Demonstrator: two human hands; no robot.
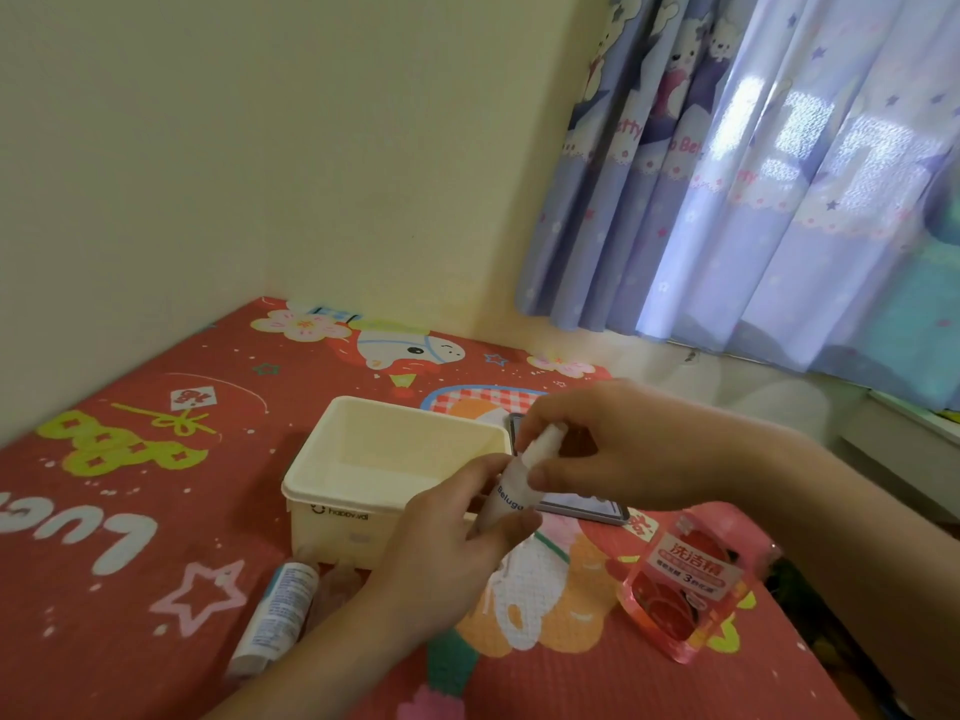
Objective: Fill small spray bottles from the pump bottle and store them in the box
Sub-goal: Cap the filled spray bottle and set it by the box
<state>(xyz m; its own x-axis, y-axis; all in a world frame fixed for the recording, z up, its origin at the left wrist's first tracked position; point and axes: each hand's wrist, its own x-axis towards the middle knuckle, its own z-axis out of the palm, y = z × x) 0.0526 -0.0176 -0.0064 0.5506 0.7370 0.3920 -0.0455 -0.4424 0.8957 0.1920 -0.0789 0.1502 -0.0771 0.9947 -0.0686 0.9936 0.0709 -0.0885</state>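
My left hand (441,553) grips the body of a small white spray bottle (506,498) with blue lettering, held upright over the red mat. My right hand (618,449) pinches the bottle's white top. Just behind and left of them stands the cream plastic box (337,504), and its inside looks empty. A second small white spray bottle (278,615) lies on its side in front of the box, beside my left forearm. The pink pump bottle (685,579) stands to the right, partly behind my right forearm, so its pump head is hidden.
A phone (587,506) lies flat behind my hands, right of the box. The red patterned mat (130,511) meets a cream wall at the back and left. A blue curtain (753,174) hangs at the right, with a low ledge below it.
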